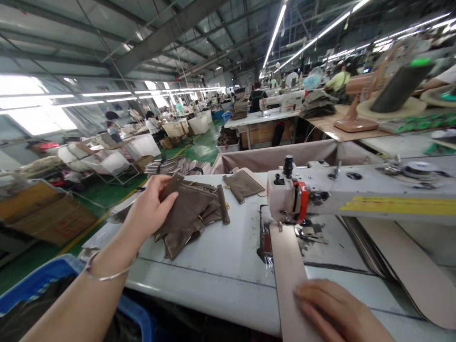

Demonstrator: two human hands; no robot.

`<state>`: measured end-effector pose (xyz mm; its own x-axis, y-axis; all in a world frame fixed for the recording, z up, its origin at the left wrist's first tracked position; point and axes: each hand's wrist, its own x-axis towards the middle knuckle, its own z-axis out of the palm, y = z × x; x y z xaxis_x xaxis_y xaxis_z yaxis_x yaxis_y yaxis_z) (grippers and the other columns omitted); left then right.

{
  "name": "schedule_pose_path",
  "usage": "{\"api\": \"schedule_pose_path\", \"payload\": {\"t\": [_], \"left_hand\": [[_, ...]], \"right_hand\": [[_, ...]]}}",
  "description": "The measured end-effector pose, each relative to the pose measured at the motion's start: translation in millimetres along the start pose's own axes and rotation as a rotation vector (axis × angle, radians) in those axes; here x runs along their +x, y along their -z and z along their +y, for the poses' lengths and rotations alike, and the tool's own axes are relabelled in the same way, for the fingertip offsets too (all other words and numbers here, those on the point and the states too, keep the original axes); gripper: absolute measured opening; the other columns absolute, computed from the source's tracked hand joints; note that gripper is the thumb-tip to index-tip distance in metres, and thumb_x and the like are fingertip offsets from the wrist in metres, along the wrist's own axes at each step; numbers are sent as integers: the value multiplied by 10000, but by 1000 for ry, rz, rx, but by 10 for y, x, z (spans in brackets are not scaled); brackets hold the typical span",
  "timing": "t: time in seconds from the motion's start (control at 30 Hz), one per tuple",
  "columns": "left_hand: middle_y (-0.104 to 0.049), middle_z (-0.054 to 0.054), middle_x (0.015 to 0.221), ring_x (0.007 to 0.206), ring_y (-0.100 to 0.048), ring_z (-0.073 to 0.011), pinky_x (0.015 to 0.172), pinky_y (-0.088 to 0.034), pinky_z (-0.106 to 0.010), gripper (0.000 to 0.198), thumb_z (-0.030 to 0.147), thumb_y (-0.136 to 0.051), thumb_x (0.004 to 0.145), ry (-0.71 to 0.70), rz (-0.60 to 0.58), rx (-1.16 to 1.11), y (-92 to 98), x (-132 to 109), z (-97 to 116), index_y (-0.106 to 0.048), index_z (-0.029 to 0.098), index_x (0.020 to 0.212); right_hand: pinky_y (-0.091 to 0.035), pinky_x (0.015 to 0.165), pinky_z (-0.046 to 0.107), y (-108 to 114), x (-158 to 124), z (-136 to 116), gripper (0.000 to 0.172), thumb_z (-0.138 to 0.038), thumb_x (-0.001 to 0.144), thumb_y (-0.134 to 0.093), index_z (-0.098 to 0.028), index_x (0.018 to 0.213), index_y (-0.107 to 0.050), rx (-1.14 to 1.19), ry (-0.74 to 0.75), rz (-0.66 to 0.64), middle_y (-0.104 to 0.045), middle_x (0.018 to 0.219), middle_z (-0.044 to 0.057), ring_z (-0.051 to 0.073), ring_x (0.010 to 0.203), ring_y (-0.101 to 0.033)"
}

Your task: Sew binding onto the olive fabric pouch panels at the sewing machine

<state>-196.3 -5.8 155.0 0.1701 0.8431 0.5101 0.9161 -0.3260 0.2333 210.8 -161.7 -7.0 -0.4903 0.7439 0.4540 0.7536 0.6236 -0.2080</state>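
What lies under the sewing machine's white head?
Under the sewing machine's head is the far end of a pale strip, touched by the right hand. The strip covers whatever lies directly beneath it, so that cannot be seen.

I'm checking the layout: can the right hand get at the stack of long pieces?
Probably yes: the right hand touches a pale strip, and only tabletop shows between that hand and the stack.

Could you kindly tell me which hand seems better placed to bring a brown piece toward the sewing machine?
Probably the left hand: it touches the brown pieces, while the right hand rests on the pale strip.
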Motion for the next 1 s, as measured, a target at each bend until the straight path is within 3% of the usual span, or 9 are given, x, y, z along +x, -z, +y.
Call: {"api": "schedule_pose_path", "payload": {"t": [0.1,0.2,0.27,0.37,0.5,0.6,0.67,0.8,1.0], "left_hand": [[-516,-73,1296,1202,-523,-236,992,-461,-400,632,230,-549,841,48,-177,-281,-424,-238,446,-321,246,1430],[-492,-106,1365,1232,-516,-256,995,-467,-424,647,141,-544,782,103,-335,-529,-868,-386,736,-393,225,1405],[-543,-121,1296,1088,-616,-240,905,-528,-410,648,151,-545,791,191,-389,-769,-941,-388,826,-372,219,1412],[-572,-103,1245,1001,-657,-216,856,-556,-389,667,189,-562,827,227,-344,-975,-777,-318,854,-307,255,1440],[-510,-122,1341,1155,-588,-265,917,-529,-439,662,135,-539,818,144,-314,-674,-794,-348,814,-336,261,1435],[-385,-126,1479,1391,-344,-302,1105,-353,-515,571,104,-508,840,-108,-316,-279,-1163,-466,841,-420,220,1392],[-393,-121,1483,1417,-296,-283,1142,-287,-515,473,120,-463,903,-291,-355,-138,-1431,-504,909,-445,201,1369],[-610,-119,1154,1151,-549,-264,1003,-428,-462,263,213,-501,939,-377,-420,-63,-1715,-424,1048,-570,166,1189],[-620,-54,937,915,-594,-206,842,-487,-333,135,273,-551,924,-323,-539,-317,-1644,-281,1102,-649,182,942]], "right_hand": [[-518,931,339,-11,319,148,297,-226,954,-459,-272,1197,-623,-4,-71,-46,-648,1177,45,178,1064,-613],[-495,935,416,-150,518,338,346,-181,928,-471,-255,1239,-604,-44,-61,-53,-623,1221,70,218,1105,-581],[-486,924,423,-229,568,428,368,-170,920,-474,-252,1258,-592,-50,-58,-49,-608,1248,74,222,1103,-573],[-471,918,428,-285,563,472,391,-160,919,-458,-248,1282,-572,-50,-71,-43,-586,1282,78,224,1090,-566],[-454,910,437,-296,540,446,397,-148,919,-439,-238,1283,-567,-49,-86,-39,-581,1279,87,234,1071,-560],[-444,916,438,-301,541,437,395,-150,920,-440,-231,1288,-559,-47,-82,-47,-577,1275,89,240,1079,-546],[-435,931,440,-308,540,440,398,-151,918,-445,-230,1293,-552,-49,-80,-56,-569,1282,86,243,1094,-532],[-421,950,452,-315,533,440,411,-142,909,-453,-220,1302,-543,-67,-91,-62,-558,1291,91,250,1099,-518],[-416,944,431,-297,545,406,378,-148,922,-450,-196,1289,-530,-84,-123,-61,-576,1263,92,244,1074,-527]]}}
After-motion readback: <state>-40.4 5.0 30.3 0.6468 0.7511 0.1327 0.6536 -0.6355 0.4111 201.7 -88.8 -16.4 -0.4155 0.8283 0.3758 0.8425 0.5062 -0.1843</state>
